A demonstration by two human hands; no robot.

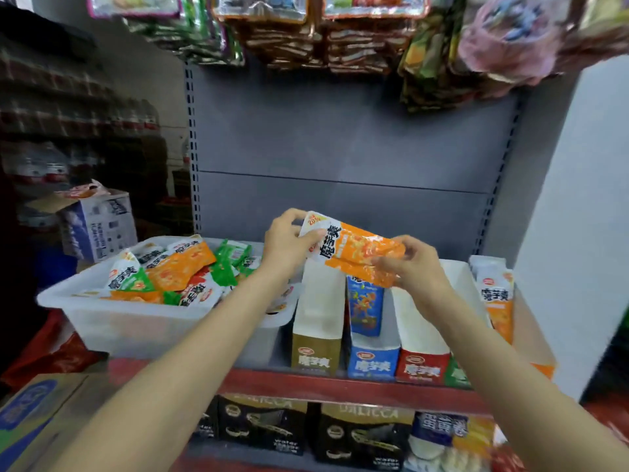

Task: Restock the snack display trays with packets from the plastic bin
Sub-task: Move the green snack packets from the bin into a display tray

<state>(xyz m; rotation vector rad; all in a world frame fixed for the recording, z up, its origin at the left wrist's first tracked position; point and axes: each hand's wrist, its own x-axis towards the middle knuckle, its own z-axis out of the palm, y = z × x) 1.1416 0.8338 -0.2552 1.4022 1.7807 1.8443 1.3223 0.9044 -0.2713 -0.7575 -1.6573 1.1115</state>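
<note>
An orange snack packet [354, 248] is held in the air above the display trays. My left hand [289, 243] pinches its white top end, and my right hand [413, 264] grips its lower right end. Left of my arms, a translucent plastic bin [112, 318] sits on the shelf, holding several orange and green packets [180, 267]. Under the packet stand cardboard display trays side by side: a gold one [316, 356], a blue one [372, 362] with a blue packet in it, a red one [422, 366], and an orange one [541, 349] at the far right holding orange packets [498, 301].
The shelf has a red front edge [340, 386] and a grey back panel [340, 148]. Bagged snacks [306, 32] hang overhead. Black boxes [262, 427] fill the shelf below. Cardboard cartons [30, 413] stand at lower left, a white carton [102, 223] behind the bin.
</note>
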